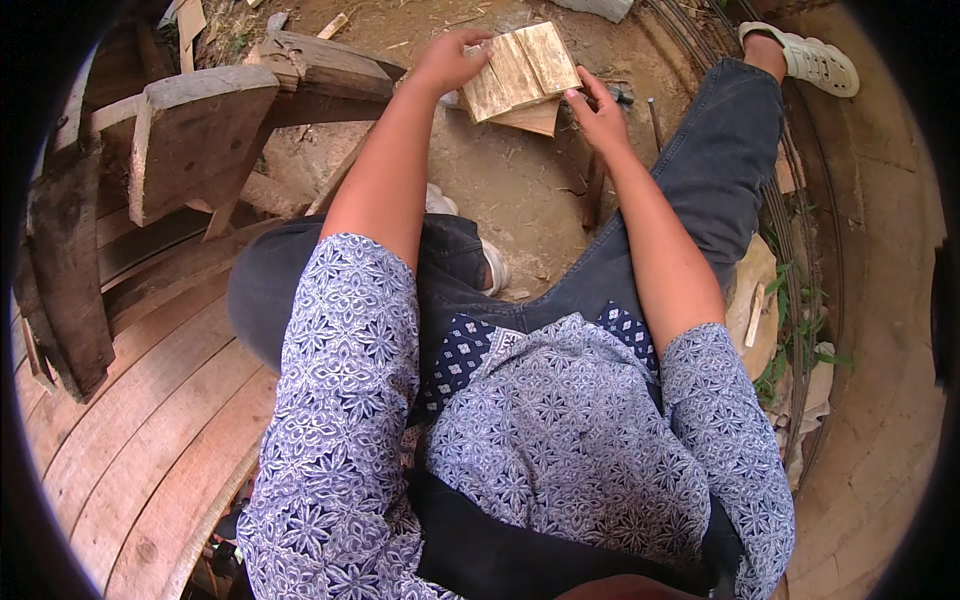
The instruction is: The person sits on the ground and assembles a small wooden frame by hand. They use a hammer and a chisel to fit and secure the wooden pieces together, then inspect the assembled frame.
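Note:
Far out in front of me, my left hand (455,62) holds the left edge of a small pale wooden panel (520,75), its fingers curled along the side. My right hand (603,118) grips the panel's near right corner between thumb and fingers. Dark lines run across the panel's face, like joints between slats. Under its near edge shows a second flat piece of wood (532,118); whether the two touch is hidden. Close to my right wrist stands a dark brown wooden handle or stick (593,190), its upper end partly covered by my hand.
Heavy weathered timbers (205,130) rise on the left above a slatted wooden surface (170,480). Bare earth (520,210) with wood scraps lies between my legs. Long thin rods (800,230) run along the right, beside a wall (890,300) and green weeds.

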The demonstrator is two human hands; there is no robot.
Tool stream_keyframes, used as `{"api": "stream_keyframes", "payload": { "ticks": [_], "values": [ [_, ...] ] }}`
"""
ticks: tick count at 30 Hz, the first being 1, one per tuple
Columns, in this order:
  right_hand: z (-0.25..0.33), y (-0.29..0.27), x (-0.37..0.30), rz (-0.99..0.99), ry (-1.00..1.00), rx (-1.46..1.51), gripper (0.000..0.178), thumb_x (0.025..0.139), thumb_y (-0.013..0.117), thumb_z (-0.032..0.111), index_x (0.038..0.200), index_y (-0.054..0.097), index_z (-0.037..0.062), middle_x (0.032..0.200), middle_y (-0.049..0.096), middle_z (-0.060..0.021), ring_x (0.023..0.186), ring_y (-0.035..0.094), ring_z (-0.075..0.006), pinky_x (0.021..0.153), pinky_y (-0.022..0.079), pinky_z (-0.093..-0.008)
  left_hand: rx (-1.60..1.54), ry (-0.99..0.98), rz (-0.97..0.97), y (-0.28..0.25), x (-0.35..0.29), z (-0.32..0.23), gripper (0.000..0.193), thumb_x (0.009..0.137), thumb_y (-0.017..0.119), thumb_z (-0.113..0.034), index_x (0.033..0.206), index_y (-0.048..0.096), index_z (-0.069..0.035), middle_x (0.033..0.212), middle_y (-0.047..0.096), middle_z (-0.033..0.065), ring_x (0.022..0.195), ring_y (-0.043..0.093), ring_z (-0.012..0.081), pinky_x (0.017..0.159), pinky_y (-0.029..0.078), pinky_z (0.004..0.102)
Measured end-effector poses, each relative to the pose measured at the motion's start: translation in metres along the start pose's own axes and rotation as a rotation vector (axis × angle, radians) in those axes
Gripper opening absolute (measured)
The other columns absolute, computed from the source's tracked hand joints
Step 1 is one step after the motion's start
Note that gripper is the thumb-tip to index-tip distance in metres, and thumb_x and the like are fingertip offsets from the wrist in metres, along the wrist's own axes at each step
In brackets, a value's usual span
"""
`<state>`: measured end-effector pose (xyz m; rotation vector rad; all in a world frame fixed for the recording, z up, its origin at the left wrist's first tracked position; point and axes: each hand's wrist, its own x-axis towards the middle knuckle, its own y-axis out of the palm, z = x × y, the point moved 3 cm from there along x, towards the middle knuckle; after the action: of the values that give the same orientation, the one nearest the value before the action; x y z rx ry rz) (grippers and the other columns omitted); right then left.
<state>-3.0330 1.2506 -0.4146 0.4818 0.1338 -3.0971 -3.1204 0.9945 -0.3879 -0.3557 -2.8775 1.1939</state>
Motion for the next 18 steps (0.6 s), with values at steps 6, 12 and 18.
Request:
{"api": "stream_keyframes", "payload": {
  "ticks": [6, 12, 18],
  "values": [
    [-0.007, -0.005, 0.001, 0.013, -0.009, -0.009, 0.063, 0.094, 0.068, 0.035, 0.149, 0.046, 0.0142, 0.143, 0.054, -0.0136, 0.129, 0.053, -0.023, 0.105, 0.043, -0.0356, 0.08, -0.077, -0.004, 0.003, -0.005, -0.02, 0.045, 0.086, 0.076, -0.036, 0.126, 0.068, -0.017, 0.117, 0.071, 0.0105, 0.107, 0.068, 0.0259, 0.093, 0.052, 0.0383],
    [-0.004, 0.003, -0.004, -0.025, -0.097, -0.134, 0.079, 0.083, 0.079, 0.04, 0.148, 0.046, 0.0106, 0.138, 0.056, -0.0147, 0.107, 0.064, -0.0224, 0.092, 0.051, -0.0356, 0.061, -0.144, -0.018, 0.003, -0.004, -0.016, 0.045, 0.082, 0.08, -0.038, 0.122, 0.07, -0.02, 0.117, 0.071, 0.0116, 0.109, 0.067, 0.0293, 0.092, 0.053, 0.0406],
    [0.013, 0.02, -0.012, -0.178, -0.128, -0.341, 0.088, 0.076, 0.085, 0.043, 0.141, 0.044, 0.0006, 0.131, 0.057, -0.0156, 0.098, 0.064, -0.0198, 0.084, 0.053, -0.0336, 0.045, -0.187, 0.002, 0.004, -0.005, -0.015, 0.047, 0.08, 0.08, -0.039, 0.122, 0.071, -0.019, 0.117, 0.071, 0.0115, 0.108, 0.068, 0.0289, 0.092, 0.053, 0.0398]
  ]
}}
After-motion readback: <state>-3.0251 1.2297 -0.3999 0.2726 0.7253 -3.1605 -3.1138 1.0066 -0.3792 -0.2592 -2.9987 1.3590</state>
